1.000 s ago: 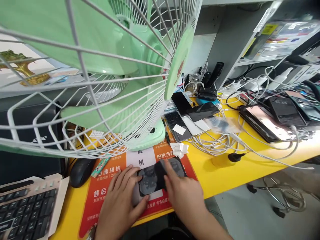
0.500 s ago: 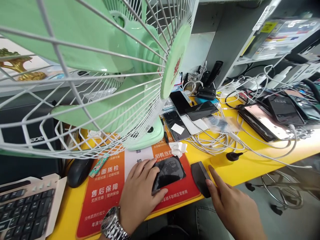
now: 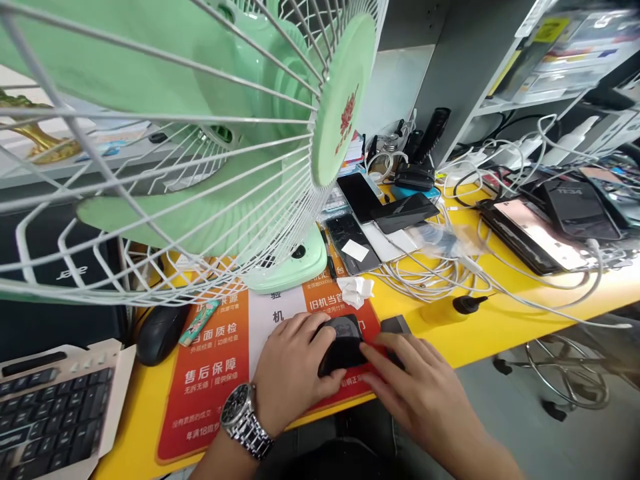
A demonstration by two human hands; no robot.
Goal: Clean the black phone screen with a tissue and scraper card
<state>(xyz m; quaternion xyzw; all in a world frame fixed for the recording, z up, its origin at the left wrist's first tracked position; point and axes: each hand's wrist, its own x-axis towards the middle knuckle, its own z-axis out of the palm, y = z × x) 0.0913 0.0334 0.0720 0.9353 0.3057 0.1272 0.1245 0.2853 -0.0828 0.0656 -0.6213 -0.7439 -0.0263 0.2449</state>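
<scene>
A dark smartphone [image 3: 345,331] lies on a red and orange printed mat [image 3: 210,373], its screen glossy with a darker patch near the lower part. My left hand [image 3: 295,363] grips its left end, thumb along the near edge and fingers over the far side. Fingertips of my right hand [image 3: 425,383] touch the phone's right end, the fingers stretched out. Beneath that hand, a dark grey flat block [image 3: 395,325] with a straight edge is mostly hidden. On my left wrist sits a metal watch [image 3: 240,417].
A green fan [image 3: 310,260] with a white cage looms over the left. Mouse [image 3: 163,333] and keyboard [image 3: 60,407] lie left. Crumpled tissue [image 3: 356,291], a small yellow bottle with a black nozzle [image 3: 467,305], cables [image 3: 420,283] and several phones crowd the back and right.
My right hand has moved left from the dark grey block to the phone's right end, now covering much of the block. My left hand stays on the phone, shifted slightly right.
</scene>
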